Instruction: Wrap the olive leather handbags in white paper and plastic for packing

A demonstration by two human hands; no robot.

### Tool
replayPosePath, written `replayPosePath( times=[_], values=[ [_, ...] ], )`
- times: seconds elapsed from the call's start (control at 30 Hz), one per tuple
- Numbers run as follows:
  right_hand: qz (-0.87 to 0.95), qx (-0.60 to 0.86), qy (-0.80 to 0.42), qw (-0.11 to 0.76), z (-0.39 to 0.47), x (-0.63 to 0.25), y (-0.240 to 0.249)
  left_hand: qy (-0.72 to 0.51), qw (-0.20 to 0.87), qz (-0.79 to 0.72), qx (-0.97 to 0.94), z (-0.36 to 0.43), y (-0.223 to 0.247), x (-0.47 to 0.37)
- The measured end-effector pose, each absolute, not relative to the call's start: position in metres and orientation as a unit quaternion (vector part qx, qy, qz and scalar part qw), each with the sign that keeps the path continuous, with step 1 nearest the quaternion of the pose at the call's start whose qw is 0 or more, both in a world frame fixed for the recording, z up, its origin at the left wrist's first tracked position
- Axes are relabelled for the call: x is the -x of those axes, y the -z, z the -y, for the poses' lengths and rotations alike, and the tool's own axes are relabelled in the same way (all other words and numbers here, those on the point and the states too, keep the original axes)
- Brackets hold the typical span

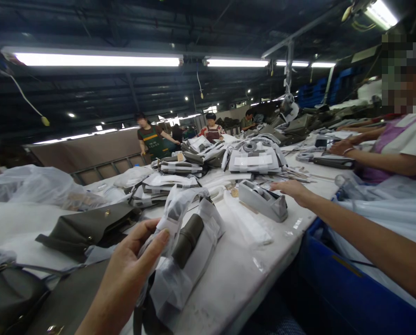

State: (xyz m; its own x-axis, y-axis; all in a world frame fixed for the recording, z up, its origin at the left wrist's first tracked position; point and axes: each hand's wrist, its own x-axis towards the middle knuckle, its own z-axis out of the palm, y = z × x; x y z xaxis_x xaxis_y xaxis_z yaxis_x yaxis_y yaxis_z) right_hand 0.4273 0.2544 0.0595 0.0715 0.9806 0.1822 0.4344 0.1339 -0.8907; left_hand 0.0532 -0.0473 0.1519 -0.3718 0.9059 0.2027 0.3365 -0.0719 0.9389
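Observation:
My left hand (pixel 133 260) pinches white wrapping around a strap, with thumb and fingers pressed together. Beneath the wrapping is a dark olive bag (pixel 189 237), partly covered in white tissue, lying on the white table (pixel 229 288). My right hand (pixel 293 190) reaches in from the right, beside the grey tape dispenser (pixel 264 200); its fingers point left, and whether they hold anything is too small to tell. A white strip of wrapping (pixel 248 221) lies between the bag and the dispenser.
Stacks of wrapped olive bags (pixel 180 163) fill the middle. Unwrapped olive bags (pixel 85 228) lie at left. A blue bin (pixel 337 270) with white plastic stands at lower right. A person in purple (pixel 385 139) works at right; other people are farther back.

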Motion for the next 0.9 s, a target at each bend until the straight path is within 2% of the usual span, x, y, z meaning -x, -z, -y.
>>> replayPosePath(
  times=[0.17,0.3,0.47,0.63,0.77,0.9],
  values=[
    [0.549,0.565,-0.422,0.449,-0.227,-0.453,-0.068,-0.544,0.262,-0.630,-0.488,0.044,-0.148,-0.049],
    [0.514,0.576,-0.467,0.431,-0.209,-0.468,-0.053,-0.551,0.283,-0.628,-0.471,0.044,-0.146,-0.048],
    [0.499,0.594,-0.456,0.437,-0.198,-0.468,-0.014,-0.561,0.302,-0.623,-0.453,0.044,-0.148,-0.049],
    [0.506,0.599,-0.390,0.483,-0.180,-0.465,0.014,-0.573,0.305,-0.614,-0.449,0.042,-0.148,-0.049],
    [0.557,0.547,-0.357,0.512,-0.149,-0.447,0.004,-0.571,0.298,-0.602,-0.472,0.040,-0.147,-0.049],
    [0.626,0.443,-0.372,0.523,-0.108,-0.394,-0.038,-0.548,0.266,-0.607,-0.510,0.040,-0.148,-0.054]
  ],
)
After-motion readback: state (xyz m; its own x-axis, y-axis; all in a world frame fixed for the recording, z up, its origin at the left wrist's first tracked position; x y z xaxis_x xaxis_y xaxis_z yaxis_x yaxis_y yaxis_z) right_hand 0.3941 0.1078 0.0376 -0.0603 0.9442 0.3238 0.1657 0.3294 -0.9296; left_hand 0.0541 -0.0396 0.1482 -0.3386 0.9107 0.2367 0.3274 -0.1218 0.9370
